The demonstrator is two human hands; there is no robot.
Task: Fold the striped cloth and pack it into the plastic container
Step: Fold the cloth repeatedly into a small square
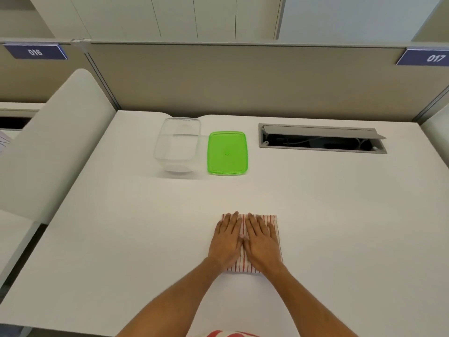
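Observation:
The striped cloth point(273, 221), white with red stripes, lies folded into a small rectangle on the white table near me. My left hand point(226, 239) and my right hand point(261, 240) rest flat on it side by side, fingers stretched out, covering most of it. Neither hand grips anything. Farther back stands the clear plastic container point(178, 144), lidless and with nothing inside. Its green lid point(227, 153) lies flat just to the right of it.
A grey cable hatch point(322, 138) is open in the table at the back right. A beige partition point(243, 79) runs along the far edge. A white curved side panel point(48, 147) bounds the table on the left.

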